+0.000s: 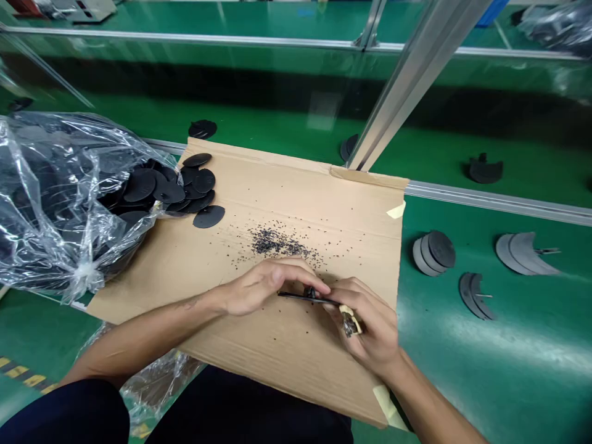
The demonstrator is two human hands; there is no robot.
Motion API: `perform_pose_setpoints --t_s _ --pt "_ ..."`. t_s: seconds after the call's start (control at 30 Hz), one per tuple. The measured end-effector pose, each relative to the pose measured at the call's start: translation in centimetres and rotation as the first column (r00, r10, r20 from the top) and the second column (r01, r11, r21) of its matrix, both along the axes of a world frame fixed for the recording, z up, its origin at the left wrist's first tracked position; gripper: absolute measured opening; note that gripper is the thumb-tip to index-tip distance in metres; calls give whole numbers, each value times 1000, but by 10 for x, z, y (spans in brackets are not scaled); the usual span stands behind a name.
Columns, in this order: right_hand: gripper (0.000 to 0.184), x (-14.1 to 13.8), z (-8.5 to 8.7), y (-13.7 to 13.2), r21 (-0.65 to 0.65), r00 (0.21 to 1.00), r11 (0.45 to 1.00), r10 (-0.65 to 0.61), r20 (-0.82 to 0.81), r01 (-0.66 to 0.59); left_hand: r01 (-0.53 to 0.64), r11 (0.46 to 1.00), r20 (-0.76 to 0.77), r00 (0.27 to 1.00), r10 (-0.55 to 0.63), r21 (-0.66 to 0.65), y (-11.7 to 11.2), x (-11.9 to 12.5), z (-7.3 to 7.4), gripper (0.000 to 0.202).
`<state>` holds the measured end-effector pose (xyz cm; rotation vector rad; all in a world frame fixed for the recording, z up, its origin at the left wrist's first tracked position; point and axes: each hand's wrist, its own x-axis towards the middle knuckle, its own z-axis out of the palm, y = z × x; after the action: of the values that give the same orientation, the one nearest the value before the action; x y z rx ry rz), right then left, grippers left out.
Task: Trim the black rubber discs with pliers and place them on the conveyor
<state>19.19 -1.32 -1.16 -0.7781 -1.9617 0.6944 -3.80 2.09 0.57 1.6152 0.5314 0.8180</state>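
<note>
A thin black plastic disc (296,296), seen nearly edge-on with a small raised part on its upper face, is held between my hands above the cardboard. My left hand (259,285) grips it from the left, its fingers stretched along the far side. In my right hand (367,317) is a small tool wrapped in yellowish tape (350,320); its end pokes out between thumb and forefinger. The tool's working end is hidden by the disc and fingers. Small black plastic scraps (277,242) lie scattered on the cardboard just beyond my hands.
A clear plastic bag (87,203) of black discs lies at left, with loose discs (203,180) spilling onto the cardboard sheet (296,185). Stacked round parts (433,253) and curved grey parts (525,253) stand on the green surface at right. A metal post (407,86) rises behind the cardboard.
</note>
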Motion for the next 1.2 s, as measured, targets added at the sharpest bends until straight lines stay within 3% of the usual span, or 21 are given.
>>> perform_pose_setpoints --t_s 0.13,0.3,0.53,0.63,0.77,0.83,1.0,1.1,1.2 --pt "24 -1 2 2 7 999 1000 6 37 -6 13 989 59 998 -5 -146 3 0 -3 25" --pt "22 -3 4 0 74 999 997 -9 33 7 -16 984 18 1000 20 -178 0 2 -6 18" --pt "16 -2 3 -5 89 995 991 100 32 -102 -33 999 9 999 33 -13 -13 7 -2 11" --pt "14 -2 3 -4 73 996 994 83 18 -84 -82 996 3 997 82 30 -13 9 0 13" --pt "16 -5 7 -3 39 997 997 -69 -36 70 -23 1000 2 1000 23 -18 -6 7 -1 53" --pt "18 -6 9 -3 34 993 993 -111 -27 112 -16 999 -26 1000 17 39 -6 5 -2 60" --pt "22 1 12 2 -24 1000 1000 -19 -4 19 -130 961 -100 982 159 245 -12 5 -7 28" --pt "22 10 12 9 1 994 997 -74 82 74 -165 940 -65 979 192 299 -12 4 -7 28" --pt "17 17 9 15 131 951 983 -157 266 126 -177 931 -59 977 206 319 -9 3 -7 31"
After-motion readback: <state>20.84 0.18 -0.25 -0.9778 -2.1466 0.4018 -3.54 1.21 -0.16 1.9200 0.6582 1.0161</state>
